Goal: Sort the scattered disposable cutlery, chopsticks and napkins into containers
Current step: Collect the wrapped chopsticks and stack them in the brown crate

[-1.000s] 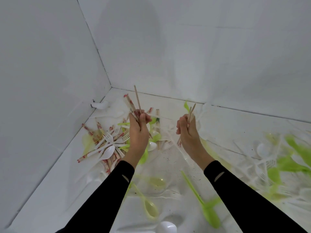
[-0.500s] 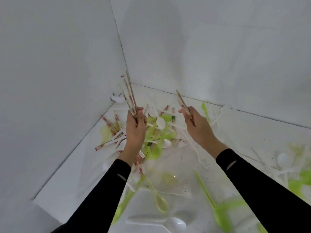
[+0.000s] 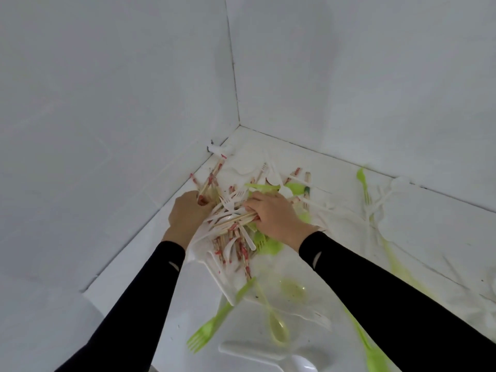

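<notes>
A heap of cutlery (image 3: 241,210) lies in the corner of a white surface: wooden chopsticks with red-printed wrappers, white plastic forks and spoons, green forks and spoons. My left hand (image 3: 188,213) grips a bundle of chopsticks (image 3: 210,181) that points up toward the wall. My right hand (image 3: 271,216) is down on the heap and grips other chopsticks (image 3: 233,218) that stick out leftward from its fingers.
Two white walls meet just behind the heap. A green fork (image 3: 212,323), a translucent yellowish spoon (image 3: 276,326) and a white spoon (image 3: 295,361) lie near me. More white and green cutlery (image 3: 375,205) is scattered to the right.
Both hands have dropped from the air onto the heap. The view has swung left, so the corner sits nearer the middle. Each hand still holds chopsticks.
</notes>
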### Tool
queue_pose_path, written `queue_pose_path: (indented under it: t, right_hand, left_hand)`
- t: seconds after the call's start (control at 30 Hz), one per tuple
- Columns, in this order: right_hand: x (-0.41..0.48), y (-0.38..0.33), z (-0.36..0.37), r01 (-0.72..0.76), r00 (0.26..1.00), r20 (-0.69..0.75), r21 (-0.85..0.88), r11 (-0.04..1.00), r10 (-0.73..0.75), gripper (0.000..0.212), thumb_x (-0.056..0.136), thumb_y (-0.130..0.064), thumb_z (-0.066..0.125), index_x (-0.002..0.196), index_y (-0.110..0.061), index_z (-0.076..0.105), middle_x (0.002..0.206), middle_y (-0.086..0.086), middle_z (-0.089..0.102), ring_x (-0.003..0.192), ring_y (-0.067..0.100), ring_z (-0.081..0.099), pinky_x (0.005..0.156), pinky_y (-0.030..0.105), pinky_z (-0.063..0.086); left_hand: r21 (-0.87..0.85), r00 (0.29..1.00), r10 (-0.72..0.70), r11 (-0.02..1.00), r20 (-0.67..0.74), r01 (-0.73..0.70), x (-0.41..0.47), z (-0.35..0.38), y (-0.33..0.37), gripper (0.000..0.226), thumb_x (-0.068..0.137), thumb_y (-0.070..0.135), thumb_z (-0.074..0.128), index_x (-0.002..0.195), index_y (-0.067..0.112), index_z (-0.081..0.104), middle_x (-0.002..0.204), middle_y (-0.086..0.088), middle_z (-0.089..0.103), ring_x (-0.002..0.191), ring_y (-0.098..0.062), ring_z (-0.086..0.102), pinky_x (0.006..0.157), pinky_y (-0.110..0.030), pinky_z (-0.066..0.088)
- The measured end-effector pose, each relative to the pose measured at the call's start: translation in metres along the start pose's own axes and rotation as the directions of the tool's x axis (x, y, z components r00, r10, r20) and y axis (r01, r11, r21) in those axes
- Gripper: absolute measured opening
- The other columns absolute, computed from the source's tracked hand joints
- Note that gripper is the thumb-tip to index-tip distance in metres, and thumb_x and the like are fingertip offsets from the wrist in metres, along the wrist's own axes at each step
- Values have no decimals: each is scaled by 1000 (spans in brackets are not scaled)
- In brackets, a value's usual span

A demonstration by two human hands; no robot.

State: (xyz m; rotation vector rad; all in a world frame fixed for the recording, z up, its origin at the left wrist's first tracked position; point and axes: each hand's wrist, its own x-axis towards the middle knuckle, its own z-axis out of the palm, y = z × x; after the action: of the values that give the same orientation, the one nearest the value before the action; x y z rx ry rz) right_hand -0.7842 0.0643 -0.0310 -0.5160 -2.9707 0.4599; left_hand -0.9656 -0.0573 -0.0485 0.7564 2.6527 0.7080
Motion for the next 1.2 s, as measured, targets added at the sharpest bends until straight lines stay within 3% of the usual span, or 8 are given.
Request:
queue_pose_path:
  t: [0.13, 0.27, 0.57, 0.8, 0.9, 1.03, 1.13, 1.2]
  right_hand:
    - [20, -13, 7, 55, 997, 69, -146, 988, -45, 48, 96, -20, 49, 144, -26, 45, 147, -6, 43, 128, 22, 42, 104, 37, 26]
    - [19, -8, 19, 28, 999, 39, -195, 980, -21, 47, 95, -16, 54, 140, -26, 44, 134, -1, 53, 123, 23, 46, 102, 36, 30]
    - [-26, 39, -8, -130, 987, 100, 82, 988, 122, 31, 91, -21, 61, 121, -19, 64, 112, 0, 56, 110, 20, 45, 94, 32, 40]
    - [-77, 89, -54, -363, 931, 135, 236, 901, 340, 28, 91, -16, 57, 113, -29, 64, 77, -3, 53, 86, 12, 45, 76, 28, 41]
    - [-89, 94, -60, -398, 917, 143, 357, 845, 372, 23, 94, -11, 51, 105, -28, 62, 68, -6, 53, 65, 10, 48, 56, 15, 34]
    - [-95, 91, -64, -423, 905, 161, 438, 793, 393, 12, 98, -38, 54, 88, -32, 58, 73, -3, 59, 65, 13, 54, 61, 25, 40]
    - [-99, 92, -67, -392, 920, 179, 388, 834, 349, 26, 99, -45, 47, 105, -28, 65, 80, 1, 65, 70, 15, 59, 68, 31, 46]
    - [-102, 98, -69, -402, 915, 197, 374, 836, 352, 27, 102, -38, 45, 108, -21, 64, 76, -2, 62, 64, 11, 55, 62, 25, 42]
  left_hand:
    - [52, 998, -46, 997, -44, 49, -6, -3, 2, 30, 79, 43, 70, 77, 17, 54, 73, 4, 57, 66, -14, 54, 58, -27, 39]
    - [35, 996, -91, 995, -10, 92, -4, 0, 2, 35, 79, 46, 71, 90, 16, 57, 84, 2, 62, 77, -18, 60, 63, -29, 43]
    - [-179, 988, -125, 974, 93, 140, -10, 16, 39, 42, 76, 25, 73, 105, 11, 45, 86, 1, 56, 79, -19, 58, 71, -34, 49]
    - [-371, 978, 58, 928, 200, 21, -15, 3, 64, 20, 89, 23, 64, 89, 3, 65, 75, -7, 58, 67, -19, 55, 60, -26, 43]
    - [-429, 980, 118, 902, 161, -38, -14, -7, 72, 21, 97, 26, 56, 90, 6, 59, 70, -1, 52, 59, -14, 47, 51, -17, 37]
    - [-516, 983, 168, 850, 73, -107, -15, -20, 74, 20, 102, 36, 48, 94, 21, 59, 85, 4, 64, 74, -11, 57, 63, -21, 42]
    - [-636, 974, 225, 750, -16, -183, -16, -26, 69, 14, 103, 30, 46, 100, 23, 57, 103, 10, 72, 100, -5, 66, 84, -28, 49]
    - [-730, 962, 255, 638, -98, -244, -16, -28, 67, 16, 105, 26, 41, 105, 14, 52, 96, 2, 72, 92, -12, 70, 81, -28, 53]
